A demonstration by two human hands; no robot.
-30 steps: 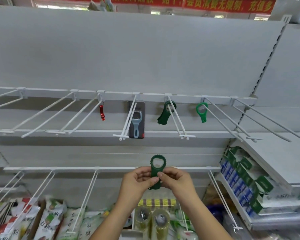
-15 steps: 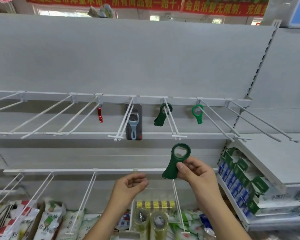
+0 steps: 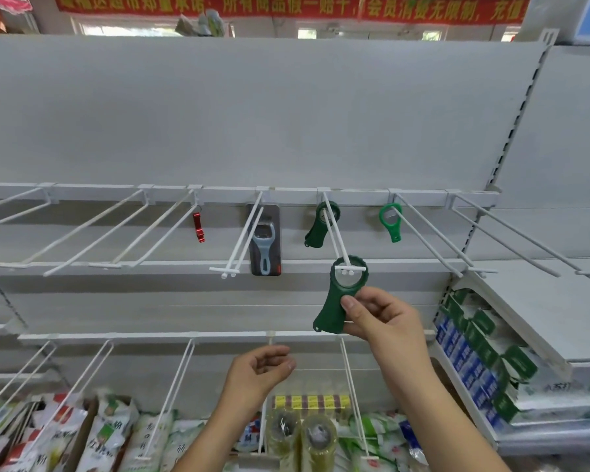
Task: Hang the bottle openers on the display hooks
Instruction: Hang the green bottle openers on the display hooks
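5 bottle openers (image 3: 390,221): 4 on hooks (image 3: 350,268), 1 tight in right hand (image 3: 385,318) grip; left hand (image 3: 259,373) grip slack, empty.

red banner (image 3: 286,8) | yellow Chinese: 所有商品假一赔十, 会员消费无限制 | snack bags (image 3: 106,434) | print too blurred to read

dark green bottle opener (image 3: 334,303), ring at hook tip (image 3: 349,268)

The right hand (image 3: 380,318) has lifted the opener (image 3: 338,301) away from the left hand (image 3: 258,373), raising its ring up to the tip of the hook (image 3: 349,268). The left hand has let go and dropped lower, empty.
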